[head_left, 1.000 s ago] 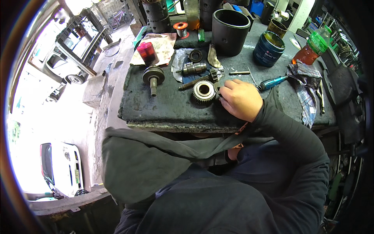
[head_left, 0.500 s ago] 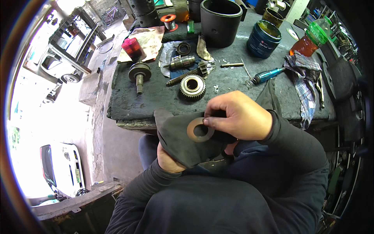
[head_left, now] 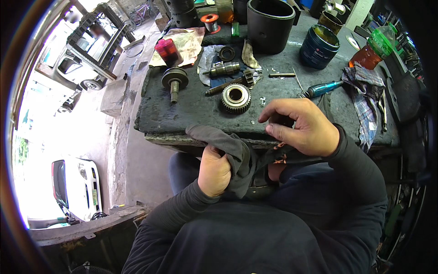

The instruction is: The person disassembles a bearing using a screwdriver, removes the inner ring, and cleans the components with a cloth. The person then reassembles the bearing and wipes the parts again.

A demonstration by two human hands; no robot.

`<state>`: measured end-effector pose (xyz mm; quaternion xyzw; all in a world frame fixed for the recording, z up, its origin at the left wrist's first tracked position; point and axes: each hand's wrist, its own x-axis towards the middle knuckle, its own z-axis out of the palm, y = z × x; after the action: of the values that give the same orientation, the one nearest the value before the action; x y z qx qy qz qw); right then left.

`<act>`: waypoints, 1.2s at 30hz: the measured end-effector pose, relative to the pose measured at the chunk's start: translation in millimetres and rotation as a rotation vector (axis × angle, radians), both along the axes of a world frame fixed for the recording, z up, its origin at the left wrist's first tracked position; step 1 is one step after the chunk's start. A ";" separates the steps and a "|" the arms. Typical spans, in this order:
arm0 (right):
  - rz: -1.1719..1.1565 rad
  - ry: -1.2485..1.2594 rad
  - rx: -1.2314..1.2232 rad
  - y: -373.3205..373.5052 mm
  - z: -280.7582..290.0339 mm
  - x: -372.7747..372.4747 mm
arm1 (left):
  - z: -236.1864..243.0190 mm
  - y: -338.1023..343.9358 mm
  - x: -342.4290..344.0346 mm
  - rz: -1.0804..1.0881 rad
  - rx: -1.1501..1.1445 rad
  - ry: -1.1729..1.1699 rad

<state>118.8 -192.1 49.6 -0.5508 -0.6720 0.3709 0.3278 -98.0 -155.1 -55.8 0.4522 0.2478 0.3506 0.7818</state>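
Note:
My left hand (head_left: 214, 172) is closed around a dark cloth (head_left: 241, 164), which hangs bunched over my lap in front of the bench edge. To the right of it, my right hand (head_left: 308, 128) hovers with thumb and fingers apart, and nothing shows between them. The flat metal washer is out of sight; whether the cloth covers it I cannot tell. Nearest on the bench lies a toothed ring gear (head_left: 236, 106). Behind it are a pinion shaft (head_left: 224, 86), a ridged metal cylinder (head_left: 225, 69) and a dark ring (head_left: 226, 54).
On the bench (head_left: 191, 112) a disc-headed shaft (head_left: 174, 81) stands left, near a red bottle (head_left: 167, 51). A black pot (head_left: 270, 29), blue grease tub (head_left: 319, 48), teal-handled tool (head_left: 325, 88), checked rag (head_left: 365, 86) and green-topped bottle (head_left: 382, 42) lie behind and right.
The washer that my right hand held over the cloth has gone from view. My right hand has opened and moved right; my left hand has gathered the cloth upward. The view has shifted slightly.

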 end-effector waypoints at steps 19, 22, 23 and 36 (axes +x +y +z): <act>-0.210 0.239 -0.008 0.2 -23.4 -43.2 | -10.9 -3.8 1.5 0.075 0.151 0.016; -0.107 0.113 0.189 2.8 -34.6 -37.5 | 8.7 -6.0 4.7 0.068 0.190 0.068; -0.050 0.072 0.179 3.1 -32.9 -35.3 | 14.4 -6.3 4.5 0.053 0.235 0.091; -0.158 0.385 -0.045 4.1 -35.0 -46.3 | 8.5 -2.6 8.7 0.240 0.055 -0.080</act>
<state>72.5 -188.0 14.6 -0.5281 -0.5433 0.4574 0.4656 -89.3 -157.7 -47.3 0.4262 0.2592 0.4659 0.7308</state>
